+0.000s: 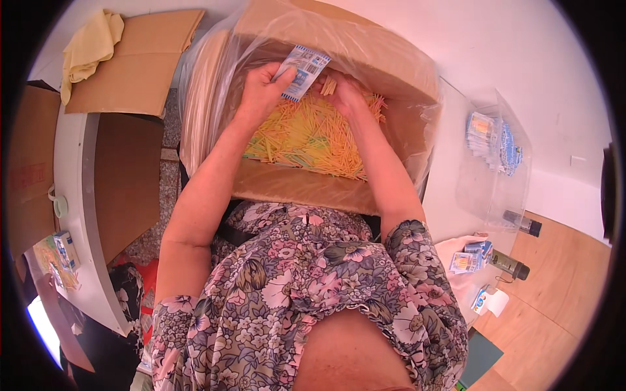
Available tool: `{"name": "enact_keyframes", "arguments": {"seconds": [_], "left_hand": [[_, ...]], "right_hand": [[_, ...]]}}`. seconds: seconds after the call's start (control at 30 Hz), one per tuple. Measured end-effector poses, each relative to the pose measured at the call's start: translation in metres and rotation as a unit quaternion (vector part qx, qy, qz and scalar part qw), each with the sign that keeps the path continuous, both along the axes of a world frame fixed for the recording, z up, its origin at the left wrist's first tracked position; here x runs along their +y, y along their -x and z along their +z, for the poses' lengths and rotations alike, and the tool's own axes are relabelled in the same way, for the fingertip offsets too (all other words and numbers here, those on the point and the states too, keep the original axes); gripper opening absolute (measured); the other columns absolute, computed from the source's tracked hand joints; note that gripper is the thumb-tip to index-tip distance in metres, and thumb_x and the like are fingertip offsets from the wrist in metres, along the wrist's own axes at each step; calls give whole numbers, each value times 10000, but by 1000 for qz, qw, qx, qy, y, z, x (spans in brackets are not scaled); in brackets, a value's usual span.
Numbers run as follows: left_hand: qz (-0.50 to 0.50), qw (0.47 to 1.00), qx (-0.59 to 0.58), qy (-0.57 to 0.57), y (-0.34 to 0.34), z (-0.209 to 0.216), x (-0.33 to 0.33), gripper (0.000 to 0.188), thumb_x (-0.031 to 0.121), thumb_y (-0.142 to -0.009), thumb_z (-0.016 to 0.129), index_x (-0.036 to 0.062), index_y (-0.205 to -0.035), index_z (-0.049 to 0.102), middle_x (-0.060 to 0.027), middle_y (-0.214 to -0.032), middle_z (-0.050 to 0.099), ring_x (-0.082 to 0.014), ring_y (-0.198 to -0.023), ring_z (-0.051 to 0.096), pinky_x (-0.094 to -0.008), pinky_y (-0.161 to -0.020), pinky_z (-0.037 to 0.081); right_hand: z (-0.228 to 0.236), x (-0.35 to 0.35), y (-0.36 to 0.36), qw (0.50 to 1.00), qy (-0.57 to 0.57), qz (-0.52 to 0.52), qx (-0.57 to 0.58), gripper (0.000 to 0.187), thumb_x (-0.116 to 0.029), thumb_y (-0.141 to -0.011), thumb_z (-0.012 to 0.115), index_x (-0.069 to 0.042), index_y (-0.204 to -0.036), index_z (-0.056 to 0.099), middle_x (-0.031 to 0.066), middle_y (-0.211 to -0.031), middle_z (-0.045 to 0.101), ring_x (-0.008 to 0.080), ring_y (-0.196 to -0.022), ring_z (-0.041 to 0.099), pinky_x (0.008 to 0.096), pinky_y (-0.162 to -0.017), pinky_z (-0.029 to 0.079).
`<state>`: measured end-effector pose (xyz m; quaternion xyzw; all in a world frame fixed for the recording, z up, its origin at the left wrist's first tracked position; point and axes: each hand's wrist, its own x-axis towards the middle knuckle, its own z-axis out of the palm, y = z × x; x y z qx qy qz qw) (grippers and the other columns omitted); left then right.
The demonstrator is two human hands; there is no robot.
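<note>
Both hands are over the open carton (293, 184), toward its far side. Left hand (263, 89): thumb across the front, fingers behind, pinched closed on the packet (306, 77). Packet is flat, see-through with blue printing and blue ends, tilted with its top leaning right, held above the heap and well clear of it. Right hand (347, 96): just right of the packet, fingers curled in, closed on a small bundle (328, 86) of pale yellow sticks. Bundle sits near the packet's right edge; can't tell from here if they touch. Heap of loose sticks (297, 133) under both wrists, mostly yellow and orange, some green at the near left. Clear liner (203, 85) drapes over the carton's walls. To the right, on the white table (447, 189): clear bin (479, 195) with filled packets (489, 143) stacked inside, then nearer the person a pink cloth (450, 266) with more packets (466, 260) on it, dark bottle (508, 266) just beside. On the left, yellow cloth (94, 45) lies over the corner of a cardboard sheet (140, 62), and a small blue-and-white box (65, 251) stands on the other table (81, 215)
</note>
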<state>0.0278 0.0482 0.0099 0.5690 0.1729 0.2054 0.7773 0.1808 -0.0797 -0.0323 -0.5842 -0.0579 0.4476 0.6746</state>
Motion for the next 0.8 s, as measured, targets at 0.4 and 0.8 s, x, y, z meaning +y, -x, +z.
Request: {"name": "enact_keyframes", "arguments": {"seconds": [0.4, 0.8], "left_hand": [[-348, 936, 17, -51, 9, 1, -26, 234, 218, -842, 652, 10, -949, 672, 14, -951, 618, -70, -862, 535, -247, -775, 441], [-337, 917, -18, -213, 17, 7, -54, 159, 143, -828, 654, -6, -881, 671, -36, -735, 647, -85, -704, 570, -257, -693, 474]], "right_hand": [[39, -36, 69, 989, -122, 69, -47, 403, -265, -906, 510, 15, -1194, 471, 70, -1003, 559, 163, -930, 549, 311, -846, 458], [75, -62, 71, 850, 170, 113, -485, 271, -318, -800, 640, -52, -813, 592, 113, -812, 617, 197, -770, 616, 318, -662, 457]]}}
